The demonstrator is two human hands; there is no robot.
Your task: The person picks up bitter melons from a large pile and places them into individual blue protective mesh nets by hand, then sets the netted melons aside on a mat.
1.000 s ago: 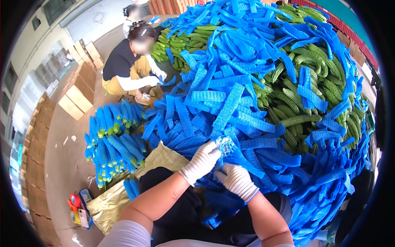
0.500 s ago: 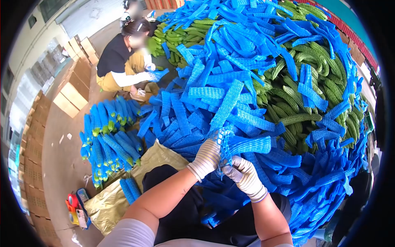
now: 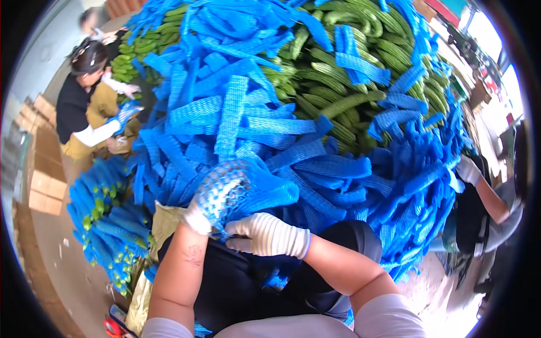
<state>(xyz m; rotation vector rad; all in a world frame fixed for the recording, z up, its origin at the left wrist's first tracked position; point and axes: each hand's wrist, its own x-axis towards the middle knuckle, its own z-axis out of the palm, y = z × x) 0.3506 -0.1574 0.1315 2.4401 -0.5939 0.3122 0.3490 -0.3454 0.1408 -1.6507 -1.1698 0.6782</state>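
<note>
My left hand point(image 3: 221, 191), in a striped knit glove, is pushed into a blue foam net sleeve point(image 3: 270, 188). The mesh stretches over its fingers and back, and the loose end sticks out to the right. Just below, my right hand point(image 3: 270, 234), gloved alike, pinches the sleeve's lower edge near the left wrist. Both hands are above my lap, close to a heap of similar blue net sleeves point(image 3: 324, 169). Long ridged green gourds point(image 3: 338, 79) lie in the pile behind them.
Netted gourds point(image 3: 115, 225) are stacked at left beside a gold sheet point(image 3: 139, 304). Red-handled scissors point(image 3: 114, 328) lie at lower left. A person point(image 3: 84, 107) squats near cardboard boxes point(image 3: 48, 163); another stands behind. At right, a person's gloved hand point(image 3: 469, 170) touches the heap.
The view has swung right, bringing a person at right into sight. My left hand has gone deeper into the sleeve, whose mesh now covers most of the glove. My right hand still grips its edge.
</note>
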